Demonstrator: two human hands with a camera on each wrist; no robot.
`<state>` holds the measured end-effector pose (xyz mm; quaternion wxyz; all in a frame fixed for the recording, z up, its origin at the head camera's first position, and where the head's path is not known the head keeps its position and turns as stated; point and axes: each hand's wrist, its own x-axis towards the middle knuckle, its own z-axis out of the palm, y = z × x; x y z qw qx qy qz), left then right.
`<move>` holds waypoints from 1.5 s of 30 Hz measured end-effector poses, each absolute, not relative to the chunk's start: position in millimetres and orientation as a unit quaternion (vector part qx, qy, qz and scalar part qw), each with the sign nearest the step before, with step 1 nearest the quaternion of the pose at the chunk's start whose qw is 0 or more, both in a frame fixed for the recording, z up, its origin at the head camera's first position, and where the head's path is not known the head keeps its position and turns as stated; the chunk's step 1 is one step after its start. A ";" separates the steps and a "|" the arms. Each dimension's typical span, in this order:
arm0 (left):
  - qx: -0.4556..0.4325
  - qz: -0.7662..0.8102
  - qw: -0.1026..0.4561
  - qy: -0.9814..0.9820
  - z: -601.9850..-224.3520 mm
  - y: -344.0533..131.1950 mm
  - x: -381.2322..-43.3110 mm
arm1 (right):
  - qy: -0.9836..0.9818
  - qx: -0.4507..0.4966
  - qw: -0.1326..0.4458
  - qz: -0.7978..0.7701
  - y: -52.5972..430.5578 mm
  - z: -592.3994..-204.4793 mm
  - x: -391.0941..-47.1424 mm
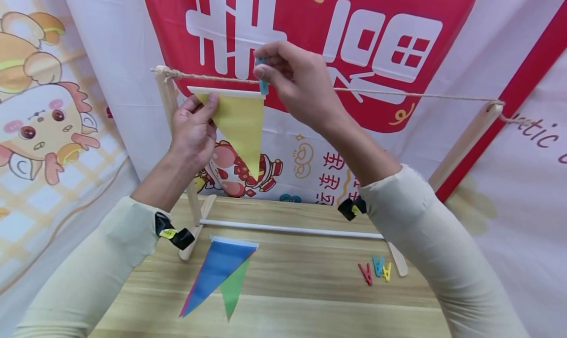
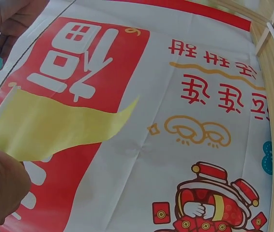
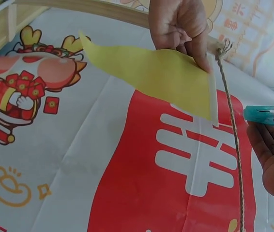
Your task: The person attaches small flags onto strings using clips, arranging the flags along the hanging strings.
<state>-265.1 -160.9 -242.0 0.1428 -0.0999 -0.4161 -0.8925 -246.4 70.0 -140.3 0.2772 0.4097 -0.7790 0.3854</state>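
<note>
Yellow triangular pennant with a white top edge [image 1: 243,119] is being held just below a thin brown twine line [image 1: 416,95] in the head view. Near the line's left end, a bare left hand [image 1: 195,131] is pinching the pennant narrowly by its upper corner. At the line, a bare right hand [image 1: 305,82] is pinching a light blue plastic clothespin [image 1: 264,86] between thumb and fingers. Well below the line, a blue triangular pennant [image 1: 217,274] is overlapping a green triangular pennant [image 1: 235,289] on a wood-grain table [image 1: 310,298]; red [image 1: 365,274], blue [image 1: 378,265] and yellow plastic clothespins [image 1: 387,272] are lying below the line's right half.

In the left wrist view, the yellow pennant is stretching away from the line, its tip bending, while the held clothespin is showing across the line.

In the right wrist view, the line is running between pennant and clothespin, both sitting just beside it, apart from the twine.
</note>
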 end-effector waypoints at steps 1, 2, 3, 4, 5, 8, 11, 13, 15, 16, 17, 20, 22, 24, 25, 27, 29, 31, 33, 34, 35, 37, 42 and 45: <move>-0.101 -0.893 0.144 -0.414 -241.9 -161.0 -265.0 | -0.777 0.412 0.276 0.388 67.4 -139.4 -247.1; -0.102 -0.893 0.145 -0.413 -241.9 -161.1 -264.9 | -0.775 0.414 0.275 0.389 64.7 -138.4 -248.0; -0.104 -0.894 0.145 -0.412 -242.0 -161.2 -264.9 | -0.773 0.417 0.275 0.391 61.9 -137.5 -249.0; -0.105 -0.894 0.146 -0.411 -242.1 -161.4 -264.9 | -0.770 0.420 0.277 0.393 59.1 -136.7 -250.0; -0.106 -0.894 0.147 -0.411 -242.3 -161.6 -265.0 | -0.768 0.421 0.278 0.395 56.4 -136.0 -250.9; -0.106 -0.894 0.148 -0.408 -242.3 -161.7 -265.6 | -0.764 0.420 0.287 0.397 48.9 -135.3 -253.6; -0.108 -0.895 0.149 -0.406 -242.1 -161.5 -265.8 | -0.765 0.412 0.294 0.398 42.4 -134.3 -255.5; -0.109 -0.894 0.151 -0.407 -242.1 -161.7 -265.8 | -0.772 0.401 0.293 0.397 38.2 -132.5 -256.7; -0.105 -0.896 0.150 -0.404 -242.0 -162.1 -265.2 | -0.779 0.388 0.291 0.398 34.0 -130.7 -258.6; -0.103 -0.897 0.149 -0.403 -241.9 -162.3 -265.0 | -0.782 0.382 0.290 0.398 31.8 -130.1 -259.6; -0.101 -0.897 0.148 -0.404 -241.8 -162.6 -264.9 | -0.785 0.377 0.288 0.399 29.6 -129.7 -261.0; -0.096 -0.902 0.143 -0.396 -240.7 -163.5 -264.9 | -0.787 0.369 0.282 0.406 23.1 -130.3 -266.1; -0.097 -0.900 0.145 -0.401 -240.0 -164.3 -265.1 | -0.782 0.371 0.283 0.414 19.1 -131.5 -269.1; -0.099 -0.899 0.145 -0.402 -239.2 -164.8 -265.1 | -0.775 0.374 0.282 0.425 15.6 -132.2 -271.8; -0.101 -0.898 0.145 -0.403 -238.8 -165.0 -265.1 | -0.772 0.374 0.282 0.430 14.0 -132.6 -272.9; -0.105 -0.896 0.145 -0.406 -238.6 -165.0 -265.2 | -0.766 0.376 0.281 0.438 11.4 -133.3 -274.5; -0.109 -0.896 0.145 -0.406 -238.5 -164.3 -265.8 | -0.770 0.369 0.272 0.444 9.5 -133.3 -275.2; -0.111 -0.896 0.144 -0.406 -238.6 -163.1 -266.9 | -0.775 0.362 0.266 0.446 8.2 -133.4 -275.4; -0.112 -0.896 0.144 -0.404 -238.5 -161.5 -268.1 | -0.780 0.355 0.259 0.446 7.4 -132.8 -274.9; -0.112 -0.897 0.145 -0.403 -238.2 -160.8 -268.7 | -0.783 0.351 0.256 0.445 6.9 -132.4 -274.4; -0.112 -0.897 0.145 -0.401 -237.9 -160.2 -269.3 | -0.785 0.349 0.254 0.444 6.3 -132.1 -274.2; -0.113 -0.899 0.147 -0.398 -237.1 -159.5 -269.7 | -0.788 0.347 0.250 0.443 4.9 -131.4 -273.7; -0.113 -0.904 0.151 -0.384 -235.0 -159.5 -270.3 | -0.796 0.344 0.240 0.436 1.5 -130.1 -274.4; -0.116 -0.908 0.153 -0.372 -233.2 -159.5 -270.7 | -0.800 0.344 0.237 0.430 0.1 -129.1 -275.8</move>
